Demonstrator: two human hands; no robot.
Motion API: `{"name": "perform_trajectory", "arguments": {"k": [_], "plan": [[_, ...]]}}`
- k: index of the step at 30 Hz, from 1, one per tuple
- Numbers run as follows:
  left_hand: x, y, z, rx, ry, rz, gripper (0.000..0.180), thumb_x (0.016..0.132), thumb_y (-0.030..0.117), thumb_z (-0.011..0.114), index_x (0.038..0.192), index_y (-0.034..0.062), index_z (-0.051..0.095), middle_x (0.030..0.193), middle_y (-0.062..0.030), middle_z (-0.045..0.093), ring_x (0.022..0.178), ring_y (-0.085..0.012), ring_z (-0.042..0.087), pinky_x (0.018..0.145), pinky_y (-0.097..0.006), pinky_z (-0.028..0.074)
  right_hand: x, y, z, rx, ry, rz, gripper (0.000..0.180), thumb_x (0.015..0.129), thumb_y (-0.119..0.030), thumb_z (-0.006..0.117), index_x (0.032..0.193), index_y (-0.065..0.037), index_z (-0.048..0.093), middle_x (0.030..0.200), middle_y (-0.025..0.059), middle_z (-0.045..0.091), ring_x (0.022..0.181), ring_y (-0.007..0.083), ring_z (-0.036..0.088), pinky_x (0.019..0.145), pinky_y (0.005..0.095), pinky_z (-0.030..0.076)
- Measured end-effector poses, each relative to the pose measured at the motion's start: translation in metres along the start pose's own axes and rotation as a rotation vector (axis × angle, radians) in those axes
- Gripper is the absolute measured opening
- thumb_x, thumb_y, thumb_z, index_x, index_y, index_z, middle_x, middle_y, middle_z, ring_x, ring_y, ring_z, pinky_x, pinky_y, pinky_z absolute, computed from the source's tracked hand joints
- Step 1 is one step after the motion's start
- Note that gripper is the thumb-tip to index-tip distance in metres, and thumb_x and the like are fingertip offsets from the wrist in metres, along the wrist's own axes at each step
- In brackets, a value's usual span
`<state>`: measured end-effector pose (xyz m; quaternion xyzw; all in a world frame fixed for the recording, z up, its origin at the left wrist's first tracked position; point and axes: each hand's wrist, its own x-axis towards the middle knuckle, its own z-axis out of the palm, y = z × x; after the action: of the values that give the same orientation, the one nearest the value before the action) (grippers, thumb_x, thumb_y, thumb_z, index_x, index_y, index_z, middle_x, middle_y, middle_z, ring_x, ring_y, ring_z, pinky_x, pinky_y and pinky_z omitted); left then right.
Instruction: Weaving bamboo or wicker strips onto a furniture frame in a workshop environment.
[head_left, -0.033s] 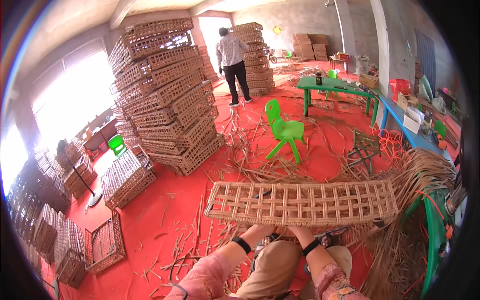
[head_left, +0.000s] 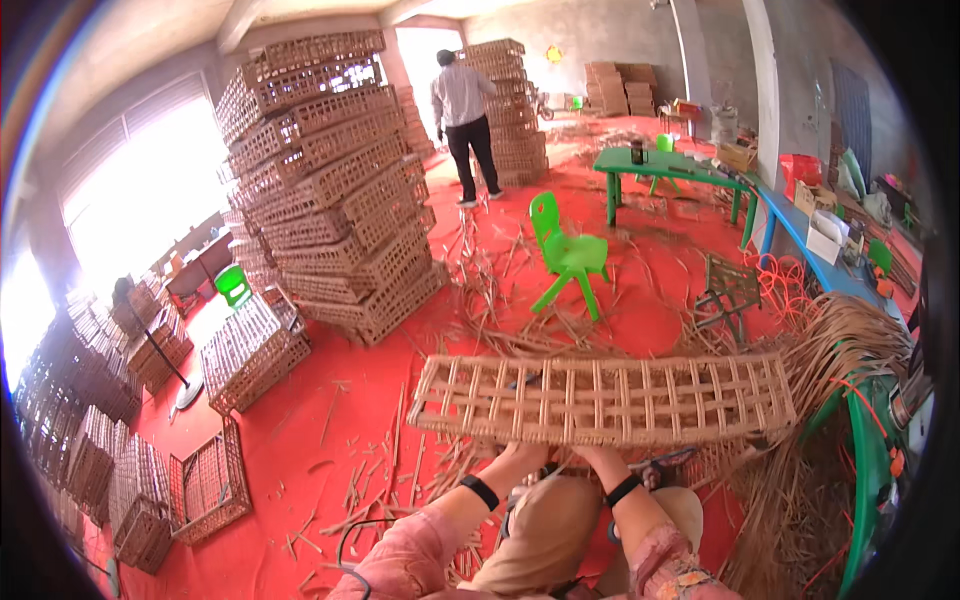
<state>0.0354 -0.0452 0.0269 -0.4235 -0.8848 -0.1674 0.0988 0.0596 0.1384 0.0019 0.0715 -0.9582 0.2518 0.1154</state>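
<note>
A long, light brown woven basket (head_left: 622,402) lies across in front of me above my knees, with its openwork side up. My left hand (head_left: 525,454) and my right hand (head_left: 597,458) are close together at the middle of its near edge. The fingers of both hands go in under or behind that edge and are hidden, so their grip cannot be made out. A dark band circles each wrist. Loose brown strips (head_left: 395,465) litter the red floor around my legs.
A tall stack of woven baskets (head_left: 330,215) rises at the left. Ahead are a green chair (head_left: 572,250) and a green table (head_left: 625,164). At my right hangs a thick bundle of strips (head_left: 845,330) by a blue bench (head_left: 810,245). A person (head_left: 465,110) stands by a far stack.
The room has shifted slightly upward in view, while the basket stays nearly in place. A little more of my hands shows below its near edge.
</note>
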Motion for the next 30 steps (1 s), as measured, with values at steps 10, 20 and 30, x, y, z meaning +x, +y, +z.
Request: {"name": "perform_trajectory", "arguments": {"k": [10, 20, 30], "plan": [[-0.123, 0.062, -0.077, -0.026, -0.287, -0.33, 0.02, 0.081, 0.019, 0.048, 0.088, 0.0132, 0.066, 0.088, -0.0129, 0.064, 0.078, -0.0283, 0.063, 0.064, -0.038, 0.051, 0.033, -0.01, 0.011, -0.047, 0.215, 0.099, 0.043, 0.082, -0.023, 0.059, 0.122, -0.01, 0.05, 0.107, 0.0149, 0.062, 0.106, 0.0309, 0.056, 0.09, 0.0472, 0.043], [-0.444, -0.015, -0.155, -0.734, -0.311, -1.74, 0.027, 0.082, 0.024, 0.063, 0.063, 0.006, 0.056, 0.05, -0.0011, 0.047, 0.041, -0.0087, 0.042, 0.037, -0.025, 0.032, 0.031, 0.037, 0.033, -0.607, -0.032, -0.015, 0.032, 0.09, -0.029, 0.052, 0.118, -0.016, 0.058, 0.08, 0.0124, 0.064, 0.072, 0.0301, 0.063, 0.056, 0.0434, 0.051], [-0.259, -0.044, -0.063, -0.339, 0.034, -0.828, 0.029, 0.08, 0.015, 0.054, 0.106, 0.0052, 0.06, 0.088, -0.0194, 0.062, 0.085, -0.0341, 0.061, 0.071, -0.04, 0.048, 0.043, 0.019, 0.013, -0.255, 0.007, 0.173, 0.026, 0.091, -0.027, 0.048, 0.091, -0.007, 0.065, 0.07, 0.0122, 0.061, 0.063, 0.0288, 0.059, 0.055, 0.0418, 0.045]]}}
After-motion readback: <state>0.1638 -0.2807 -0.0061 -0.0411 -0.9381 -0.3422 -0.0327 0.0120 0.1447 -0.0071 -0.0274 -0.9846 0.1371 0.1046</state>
